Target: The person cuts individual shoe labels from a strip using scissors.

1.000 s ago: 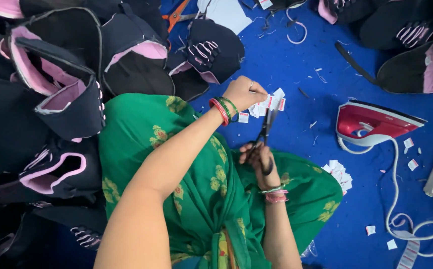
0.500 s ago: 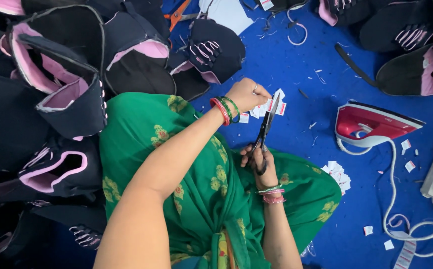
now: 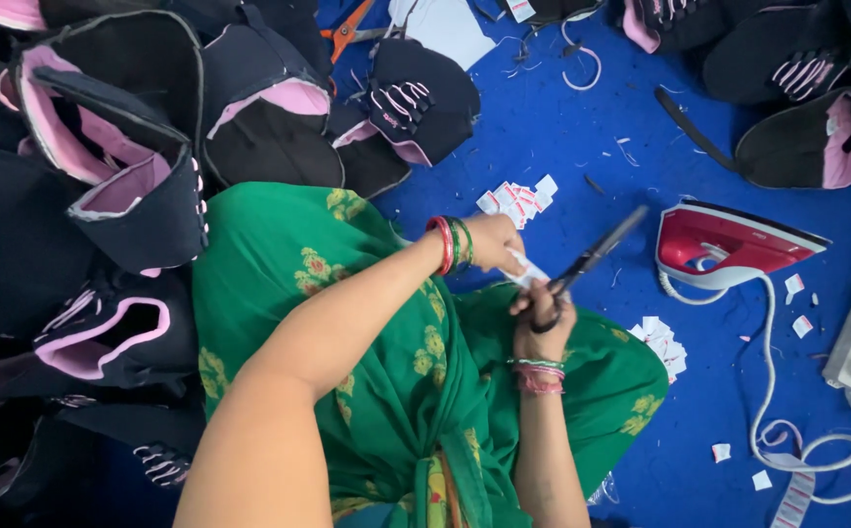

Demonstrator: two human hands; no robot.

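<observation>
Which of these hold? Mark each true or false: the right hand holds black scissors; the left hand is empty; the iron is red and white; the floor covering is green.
1. The right hand holds black scissors: true.
2. The left hand is empty: false, its fingers pinch a small white label.
3. The iron is red and white: true.
4. The floor covering is green: false, it is blue; the green is the person's garment.

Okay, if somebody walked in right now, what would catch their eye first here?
Probably the black scissors in the right hand at centre, beside a small white strip pinched by the left hand, over a green patterned lap. Next, the red and white iron on the blue floor at right, and the black and pink shoe uppers piled at left.
</observation>
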